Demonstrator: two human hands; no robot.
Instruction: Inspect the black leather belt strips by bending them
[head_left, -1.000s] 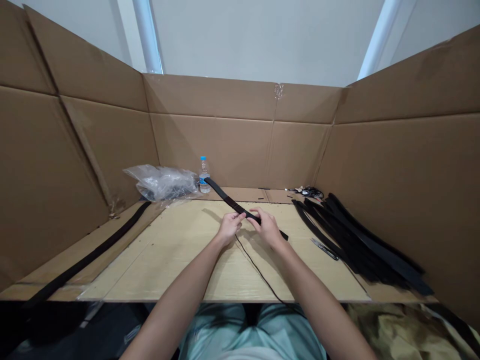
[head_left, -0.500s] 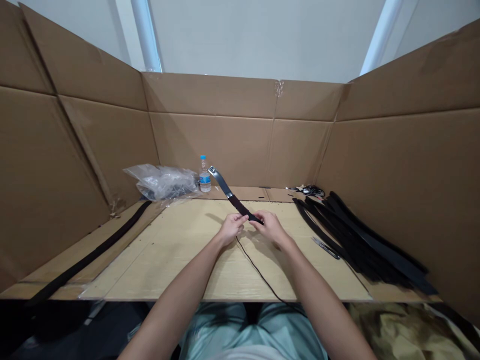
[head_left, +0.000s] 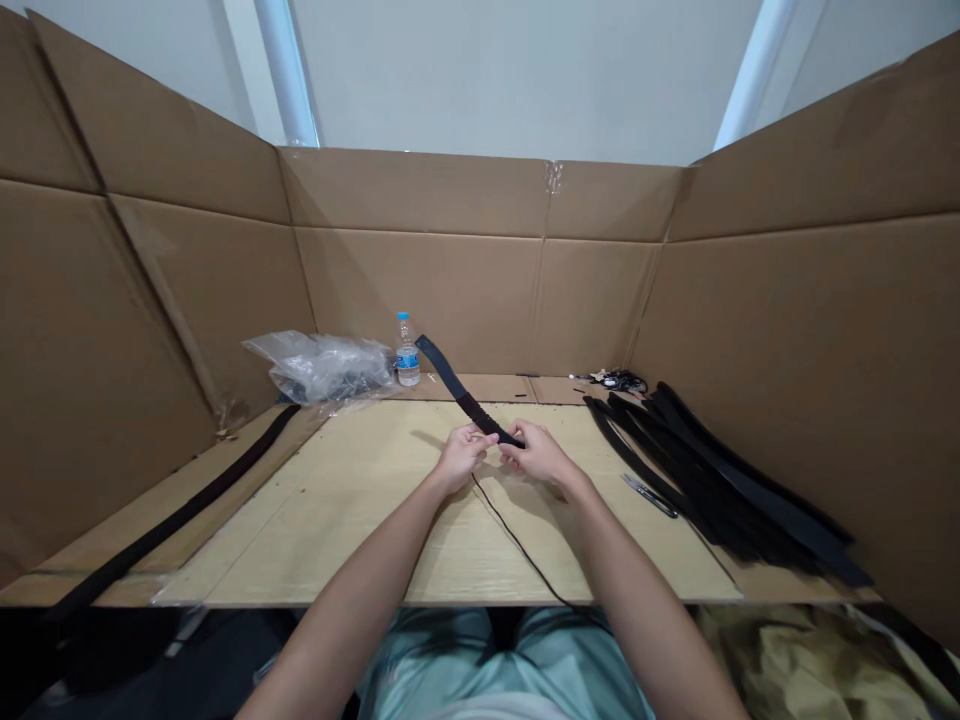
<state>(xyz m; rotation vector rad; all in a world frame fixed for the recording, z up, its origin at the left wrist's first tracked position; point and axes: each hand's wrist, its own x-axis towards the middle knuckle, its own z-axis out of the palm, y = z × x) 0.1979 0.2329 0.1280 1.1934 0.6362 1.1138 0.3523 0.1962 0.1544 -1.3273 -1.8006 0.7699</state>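
Note:
A dark, flat, curved strip (head_left: 444, 372) rises to the upper left in front of me, its far end bare. Around its lower part sits a black fabric sleeve (head_left: 478, 411), bunched into small folds. My left hand (head_left: 461, 455) pinches the sleeve from the left side, thumb against fingers. Close beside it, my right hand (head_left: 536, 450) grips the lower end of the sleeve, which its fingers partly hide. A thin black cord (head_left: 517, 545) runs from below my hands toward the table's front edge.
Several black fabric strips (head_left: 697, 480) lie piled on the right, with small scissors (head_left: 649, 495) beside them. One long black strip (head_left: 187, 510) lies at left. A plastic bag (head_left: 326, 365) and water bottle (head_left: 407, 358) stand at back. Cardboard walls (head_left: 420, 280) enclose the table.
The bare end of the strip has lost its shine and now looks matte, as if slightly turned. Both hands keep nearly the same place and grip.

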